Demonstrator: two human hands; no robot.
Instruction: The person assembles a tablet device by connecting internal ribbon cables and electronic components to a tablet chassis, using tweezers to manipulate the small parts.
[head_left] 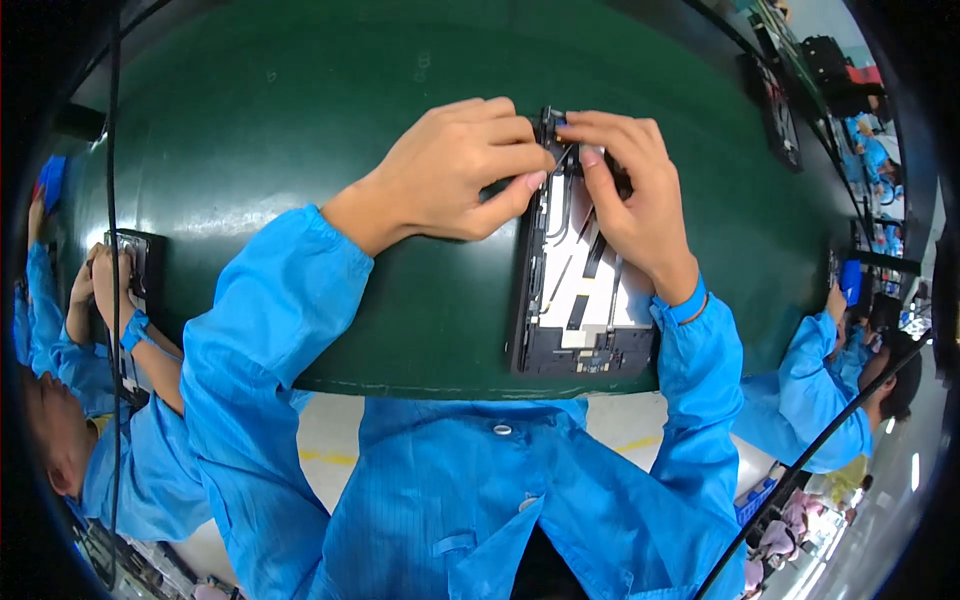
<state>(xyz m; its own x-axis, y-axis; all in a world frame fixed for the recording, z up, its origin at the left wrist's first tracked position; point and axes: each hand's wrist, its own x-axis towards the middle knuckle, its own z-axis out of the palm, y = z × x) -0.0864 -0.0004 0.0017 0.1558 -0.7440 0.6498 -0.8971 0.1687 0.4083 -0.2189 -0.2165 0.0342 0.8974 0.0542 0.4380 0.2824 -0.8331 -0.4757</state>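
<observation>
An opened flat electronic device [598,312] with a black frame lies near the table's front edge, right of the middle. Its white inner panel shows dark strips, thin cables and small parts along the near end. My left hand [460,165] comes from the left to the far end, thumb and index finger pinched on a thin dark wire [566,157]. Opposite it, my right hand [637,190] reaches over the right side, fingers bent, thumb and fingertips closed in on the device's far end. What the right fingertips grip is too small to make out.
The green tabletop [420,300] carries everything. At the left, a co-worker's hands [105,285] handle a dark device [145,262]. Another dark device [772,112] lies far right, and a co-worker's blue sleeve [815,390] shows at the right. A black cable [113,200] hangs on the left.
</observation>
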